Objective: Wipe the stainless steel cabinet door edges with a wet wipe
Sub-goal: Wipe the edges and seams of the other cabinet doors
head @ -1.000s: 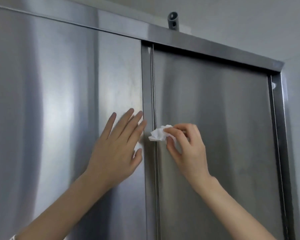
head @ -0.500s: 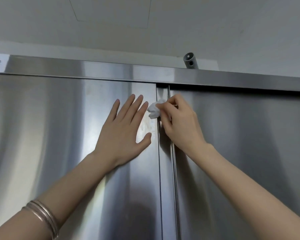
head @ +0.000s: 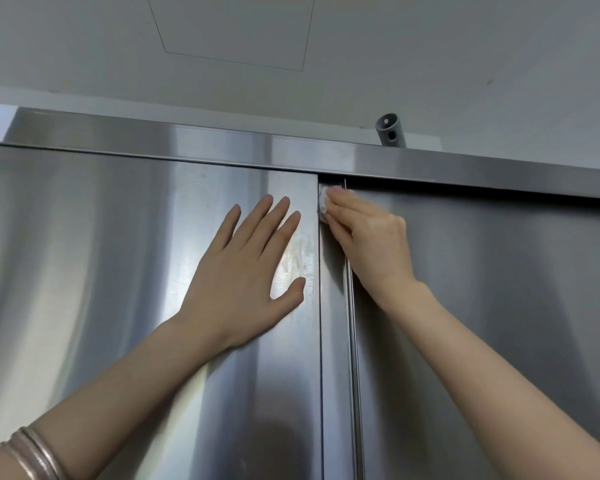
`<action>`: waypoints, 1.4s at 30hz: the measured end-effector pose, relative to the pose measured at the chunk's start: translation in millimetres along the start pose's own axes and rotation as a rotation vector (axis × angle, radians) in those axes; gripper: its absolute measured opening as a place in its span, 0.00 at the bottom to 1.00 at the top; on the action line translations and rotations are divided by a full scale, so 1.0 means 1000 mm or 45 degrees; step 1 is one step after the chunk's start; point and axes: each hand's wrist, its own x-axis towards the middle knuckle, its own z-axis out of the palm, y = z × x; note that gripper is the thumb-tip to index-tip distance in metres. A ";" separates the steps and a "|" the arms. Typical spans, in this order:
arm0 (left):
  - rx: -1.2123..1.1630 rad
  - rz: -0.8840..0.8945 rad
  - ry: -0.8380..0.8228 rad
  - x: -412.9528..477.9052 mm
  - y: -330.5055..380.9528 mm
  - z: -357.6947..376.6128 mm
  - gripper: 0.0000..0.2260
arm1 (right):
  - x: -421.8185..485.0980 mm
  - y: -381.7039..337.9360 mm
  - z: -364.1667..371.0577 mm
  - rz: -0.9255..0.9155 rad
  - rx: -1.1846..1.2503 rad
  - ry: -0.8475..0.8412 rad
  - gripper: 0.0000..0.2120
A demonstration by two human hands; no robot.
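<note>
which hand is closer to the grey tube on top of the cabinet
Right. The right hand, holding the wet wipe at the door edge, is below and left of the grey tube. The left hand lies flat on the left door, lower and farther left.

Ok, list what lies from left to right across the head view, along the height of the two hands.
left door → left hand, flat on that door → wet wipe, at the door edge → right hand, pinching the wipe → right door

crumpled white wipe (head: 323, 204) atop door edge (head: 333, 341)
</note>
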 end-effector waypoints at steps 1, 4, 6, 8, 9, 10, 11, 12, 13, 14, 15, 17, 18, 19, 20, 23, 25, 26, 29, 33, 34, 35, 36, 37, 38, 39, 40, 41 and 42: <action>0.003 -0.001 0.001 0.000 0.000 0.000 0.33 | 0.004 0.000 0.002 0.017 0.002 -0.005 0.06; -0.001 0.004 0.001 0.000 0.000 0.000 0.33 | -0.010 -0.001 0.000 -0.021 -0.032 -0.042 0.09; -0.003 0.005 -0.001 -0.001 -0.001 0.000 0.33 | -0.019 0.000 -0.007 -0.103 -0.044 -0.069 0.09; -0.001 0.008 -0.004 -0.001 -0.001 0.001 0.33 | -0.009 0.004 -0.009 -0.144 -0.070 -0.114 0.07; -0.002 0.008 -0.004 -0.001 -0.001 0.001 0.33 | 0.001 0.005 -0.008 -0.128 -0.094 -0.146 0.05; -0.005 0.006 -0.001 -0.001 -0.001 0.002 0.33 | 0.010 0.006 -0.006 -0.089 -0.112 -0.169 0.05; -0.005 0.003 0.002 -0.001 -0.001 0.002 0.33 | 0.016 0.006 -0.004 -0.039 -0.111 -0.173 0.05; -0.003 0.001 0.001 -0.001 -0.001 0.002 0.33 | 0.018 0.006 -0.002 0.012 -0.091 -0.160 0.05; 0.000 0.001 -0.002 -0.001 -0.001 0.002 0.33 | 0.015 0.005 -0.001 0.052 -0.058 -0.140 0.05; 0.002 0.001 -0.006 -0.001 -0.001 0.002 0.33 | 0.011 0.005 -0.001 0.075 -0.019 -0.116 0.05; 0.005 0.002 -0.010 -0.001 -0.002 0.002 0.33 | 0.006 0.005 -0.003 0.090 0.018 -0.104 0.06; 0.011 0.002 -0.016 -0.001 -0.003 0.002 0.33 | 0.003 0.005 -0.007 0.079 0.072 -0.111 0.06; 0.011 0.003 -0.016 -0.001 -0.003 0.002 0.33 | 0.007 0.006 -0.008 0.065 0.076 -0.121 0.06; 0.007 0.003 -0.014 -0.001 -0.003 0.003 0.33 | 0.014 0.007 -0.008 0.072 0.059 -0.151 0.05; 0.002 0.002 -0.013 -0.001 -0.003 0.003 0.33 | 0.022 0.008 -0.008 0.099 0.005 -0.203 0.04; -0.009 -0.001 -0.008 -0.001 -0.003 0.002 0.33 | 0.036 0.010 -0.006 0.103 -0.241 -0.360 0.06; -0.012 -0.005 -0.014 -0.002 -0.003 0.001 0.33 | 0.029 0.006 -0.011 -0.036 -0.280 -0.327 0.05; -0.014 -0.011 -0.017 -0.002 -0.003 0.001 0.33 | 0.021 0.005 -0.014 -0.113 -0.264 -0.284 0.03; -0.029 -0.018 -0.017 -0.002 -0.003 0.000 0.34 | 0.005 0.010 -0.018 -0.142 -0.110 -0.281 0.06; -0.044 -0.014 -0.005 -0.002 -0.003 0.001 0.34 | 0.011 0.022 -0.015 -0.224 -0.079 -0.310 0.05; -0.044 -0.012 -0.001 -0.002 -0.004 0.001 0.34 | 0.015 0.023 -0.013 -0.192 -0.037 -0.371 0.05; -0.044 -0.011 0.005 -0.002 -0.004 0.001 0.33 | 0.020 0.024 -0.012 -0.166 0.003 -0.424 0.05; -0.043 -0.009 0.011 -0.002 -0.004 0.001 0.33 | 0.025 0.024 -0.010 -0.133 0.029 -0.451 0.04; -0.040 -0.007 0.015 -0.002 -0.004 0.002 0.33 | 0.029 0.025 -0.008 -0.090 0.055 -0.459 0.05; -0.037 -0.005 0.018 -0.002 -0.004 0.002 0.33 | 0.032 0.024 -0.007 -0.035 0.089 -0.451 0.05; -0.036 -0.003 0.020 -0.002 -0.004 0.003 0.33 | 0.031 0.023 -0.007 0.022 0.118 -0.431 0.06; -0.034 -0.001 0.020 -0.002 -0.004 0.003 0.33 | 0.028 0.022 -0.008 0.069 0.132 -0.404 0.06; -0.033 0.001 0.020 -0.002 -0.004 0.003 0.33 | 0.024 0.020 -0.009 0.105 0.135 -0.383 0.07; -0.031 0.004 0.019 -0.002 -0.005 0.004 0.33 | 0.019 0.017 -0.010 0.129 0.136 -0.371 0.07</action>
